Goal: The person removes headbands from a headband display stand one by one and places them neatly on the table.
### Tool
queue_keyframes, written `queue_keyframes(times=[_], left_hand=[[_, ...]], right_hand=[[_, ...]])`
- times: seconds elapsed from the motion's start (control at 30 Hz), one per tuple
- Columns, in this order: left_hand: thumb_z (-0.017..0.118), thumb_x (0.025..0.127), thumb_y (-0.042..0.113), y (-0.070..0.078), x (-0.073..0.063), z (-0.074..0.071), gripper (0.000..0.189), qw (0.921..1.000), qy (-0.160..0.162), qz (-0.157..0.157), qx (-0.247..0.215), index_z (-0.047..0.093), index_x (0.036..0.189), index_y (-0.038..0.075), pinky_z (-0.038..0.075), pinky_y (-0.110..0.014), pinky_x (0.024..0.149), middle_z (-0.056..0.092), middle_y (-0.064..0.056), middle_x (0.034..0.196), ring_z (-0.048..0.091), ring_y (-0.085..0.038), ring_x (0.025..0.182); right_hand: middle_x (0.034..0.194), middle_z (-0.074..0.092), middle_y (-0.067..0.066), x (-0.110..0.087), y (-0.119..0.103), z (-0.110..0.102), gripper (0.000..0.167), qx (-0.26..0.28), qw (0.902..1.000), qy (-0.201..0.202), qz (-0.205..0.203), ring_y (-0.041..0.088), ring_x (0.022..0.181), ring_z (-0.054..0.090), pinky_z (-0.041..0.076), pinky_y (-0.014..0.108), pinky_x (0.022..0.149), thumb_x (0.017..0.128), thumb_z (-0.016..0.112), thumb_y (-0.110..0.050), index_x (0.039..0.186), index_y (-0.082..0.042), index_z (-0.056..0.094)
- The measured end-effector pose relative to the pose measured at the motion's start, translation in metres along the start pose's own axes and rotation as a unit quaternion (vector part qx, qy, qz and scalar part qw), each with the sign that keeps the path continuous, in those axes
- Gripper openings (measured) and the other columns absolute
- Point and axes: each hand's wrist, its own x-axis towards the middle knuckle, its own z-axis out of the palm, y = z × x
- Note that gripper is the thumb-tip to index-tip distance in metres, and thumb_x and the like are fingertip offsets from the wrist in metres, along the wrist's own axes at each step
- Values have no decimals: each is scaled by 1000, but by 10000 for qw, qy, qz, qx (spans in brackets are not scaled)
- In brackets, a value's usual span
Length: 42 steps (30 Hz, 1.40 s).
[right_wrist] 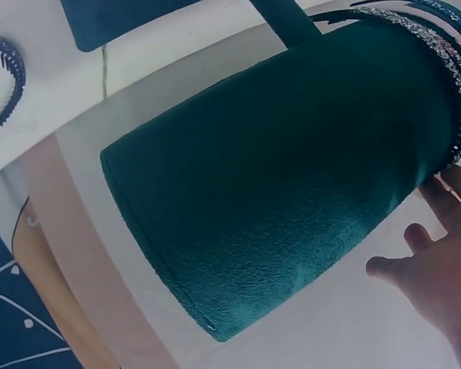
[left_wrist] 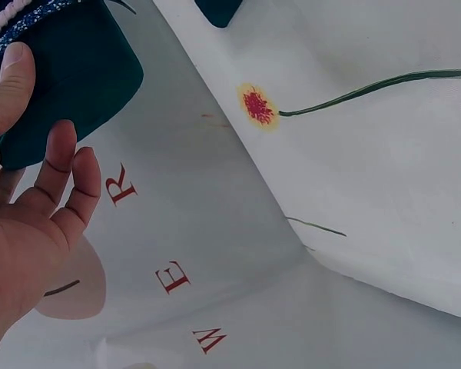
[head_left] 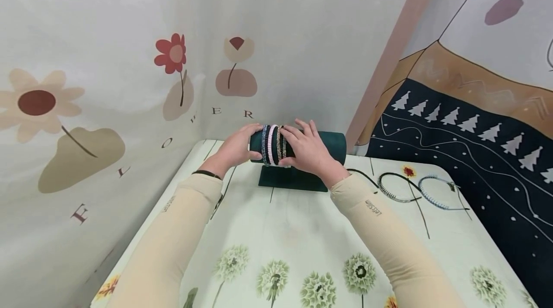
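Observation:
A dark green velvet display roll [head_left: 334, 146] lies level on a flat green base [head_left: 294, 182]. Several headbands straddle its left half, among them a blue glittery headband [head_left: 264, 146], a pale pink headband [head_left: 270, 145] and a gold glittery headband [head_left: 279, 141]. My left hand [head_left: 236, 148] spans the roll's left end, thumb in front at the blue headband's edge, index near its top. From the other side my right hand [head_left: 308, 147] holds the outermost glittery headband [right_wrist: 446, 61] between thumb and index, other fingers raised. Some fingertips are hidden behind the roll.
On the table's right lie a black headband [head_left: 362, 172], a dark toothed headband [head_left: 395, 198] and a light blue headband [head_left: 432, 197]. Behind the table hangs a flower-printed curtain [head_left: 298, 58]. The white tablecloth [head_left: 294, 231] carries printed dandelions.

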Motion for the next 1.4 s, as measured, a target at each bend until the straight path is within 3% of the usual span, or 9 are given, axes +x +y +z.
queue_keyframes(times=[0.47, 0.63, 0.8, 1.17, 1.4], left_hand=[[85, 93, 22, -1, 2, 0, 91, 10000, -21, -3, -1, 34, 168, 17, 34, -56, 131, 28, -6, 178, 34, -34, 161], [86, 93, 22, -1, 3, 1, 90, 10000, -18, 23, -37, 35, 168, 18, 36, -56, 129, 28, -6, 178, 36, -34, 160], [86, 93, 22, -2, 3, 2, 91, 10000, -4, 7, -43, 35, 168, 19, 38, -56, 128, 28, -5, 178, 36, -34, 160], [85, 94, 23, -3, 2, 2, 92, 10000, -21, -29, -17, 33, 169, 19, 33, -56, 131, 26, -4, 179, 31, -34, 163], [85, 94, 22, -4, 3, 3, 91, 10000, 11, -24, -45, 33, 169, 19, 34, -57, 131, 27, -5, 178, 32, -35, 162]], right_hand=[[173, 38, 9, 9, 2, 8, 124, -100, 9990, -215, 380, 37, 165, 20, 5, 65, 136, 72, 92, -67, 166, -12, 33], [176, 34, 9, 12, 2, 13, 131, -474, 9969, -412, 471, 38, 166, 18, 1, 67, 135, 74, 89, -70, 171, -13, 21], [174, 37, 10, 11, 3, 12, 128, -634, 9957, -411, 529, 38, 165, 19, 2, 68, 135, 76, 88, -69, 171, -14, 22], [173, 37, 12, -2, 24, 5, 127, -239, 9950, -445, 867, 40, 165, 16, 5, 70, 134, 72, 91, -68, 169, -14, 29], [172, 39, 14, -10, 47, -8, 124, 352, 9948, -551, 784, 42, 165, 16, 7, 72, 133, 71, 95, -62, 167, -12, 35]])
